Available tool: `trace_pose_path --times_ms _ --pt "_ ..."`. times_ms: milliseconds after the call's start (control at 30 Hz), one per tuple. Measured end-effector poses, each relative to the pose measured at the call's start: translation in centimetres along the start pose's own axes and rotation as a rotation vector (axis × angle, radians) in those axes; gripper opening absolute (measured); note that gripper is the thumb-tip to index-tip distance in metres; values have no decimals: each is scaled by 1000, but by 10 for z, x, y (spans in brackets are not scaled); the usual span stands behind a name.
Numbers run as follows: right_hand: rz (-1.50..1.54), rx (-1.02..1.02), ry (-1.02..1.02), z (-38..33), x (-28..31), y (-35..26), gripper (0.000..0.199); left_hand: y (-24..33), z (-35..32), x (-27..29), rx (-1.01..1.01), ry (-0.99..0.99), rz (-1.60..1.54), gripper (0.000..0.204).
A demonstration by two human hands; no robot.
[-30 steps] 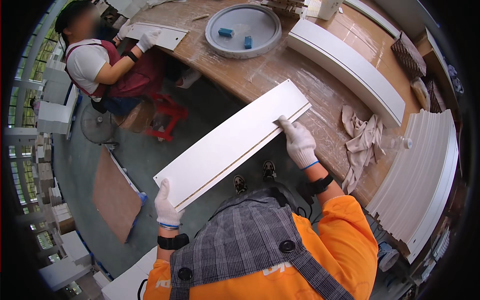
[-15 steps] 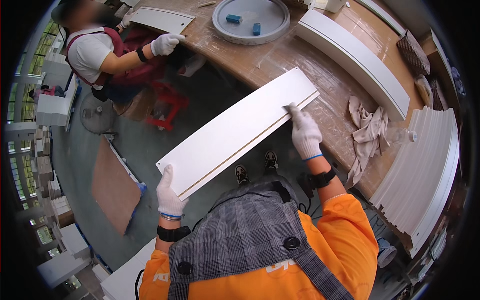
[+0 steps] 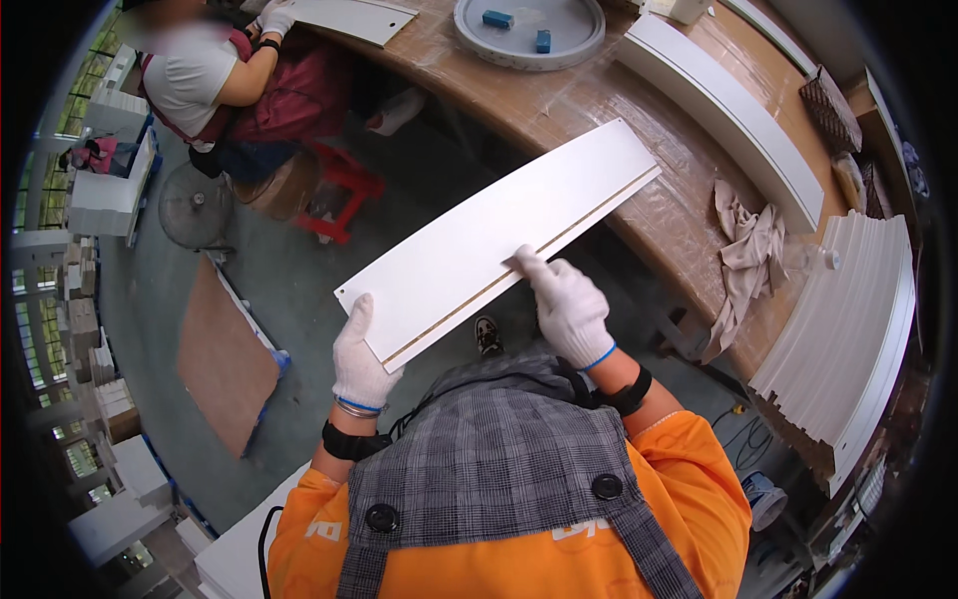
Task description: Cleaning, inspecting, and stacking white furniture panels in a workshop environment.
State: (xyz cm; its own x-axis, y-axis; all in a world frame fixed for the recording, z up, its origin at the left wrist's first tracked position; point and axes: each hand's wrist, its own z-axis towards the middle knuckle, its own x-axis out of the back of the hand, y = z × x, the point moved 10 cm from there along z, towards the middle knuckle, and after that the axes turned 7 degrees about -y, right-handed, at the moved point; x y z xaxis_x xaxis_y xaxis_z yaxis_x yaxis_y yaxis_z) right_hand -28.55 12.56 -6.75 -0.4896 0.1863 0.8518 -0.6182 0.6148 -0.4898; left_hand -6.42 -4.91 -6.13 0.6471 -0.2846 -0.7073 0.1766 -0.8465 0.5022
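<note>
A long white board (image 3: 499, 225) with a brown groove along its near edge slants up to the right in front of me. Its far end rests on or just over the table edge. My left hand (image 3: 361, 357), in a white knit glove, grips the near left end, thumb on top. My gloved right hand (image 3: 574, 307) is closed at the groove around mid-length, fingers pinching a small thin grey piece (image 3: 514, 263) against the board. Most of that piece is hidden by the fingers, so I cannot tell its exact kind.
The brown table (image 3: 559, 110) carries a round grey tray (image 3: 529, 50) with blue blocks, another white board (image 3: 728, 110), a crumpled beige cloth (image 3: 746, 250) and a stack of white boards (image 3: 848, 329). Far left, a co-worker (image 3: 205, 85) handles a panel (image 3: 354, 18) beside a red stool (image 3: 344, 190).
My right hand has slid along the groove toward me and to the left with the grey piece. The board has shifted slightly right. The co-worker's raised hand has drawn back to their panel.
</note>
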Motion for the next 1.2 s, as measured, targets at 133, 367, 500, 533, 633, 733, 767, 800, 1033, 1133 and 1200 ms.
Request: trace_pose_path --times_ms 133,367,500,533,633,733,767,800,1033,1133,1200 --pt "-36 -263 287 -2 34 25 43 -2 -1 -6 39 -72 -44 49" --pt "-2 111 -78 -20 -17 -58 49 -2 -1 -7 71 -85 -81 49" --pt "9 -217 324 -26 15 -13 44 -2 -1 -10 81 -120 -108 53" --pt "-36 -144 300 -30 13 -35 44 -1 -1 -11 80 -128 -106 54" --pt "102 92 -153 -33 -29 -94 50 4 -2 -24 42 -236 -99 59" --pt "83 8 77 -32 -6 -89 48 7 -1 -28 35 -242 -146 67" --pt "114 -84 253 -37 5 -76 46 8 -1 -27 31 -235 -156 69" --pt "178 -126 325 -39 9 -68 43 8 -1 -26 26 -227 -168 70" --pt "232 368 -219 -53 -36 -172 46 9 -1 -36 70 -351 -287 82" --pt "401 54 278 -48 2 -122 39 11 0 -36 55 -368 -351 83" --pt "320 -27 335 -53 8 -117 40 7 -1 -33 83 -360 -378 85"
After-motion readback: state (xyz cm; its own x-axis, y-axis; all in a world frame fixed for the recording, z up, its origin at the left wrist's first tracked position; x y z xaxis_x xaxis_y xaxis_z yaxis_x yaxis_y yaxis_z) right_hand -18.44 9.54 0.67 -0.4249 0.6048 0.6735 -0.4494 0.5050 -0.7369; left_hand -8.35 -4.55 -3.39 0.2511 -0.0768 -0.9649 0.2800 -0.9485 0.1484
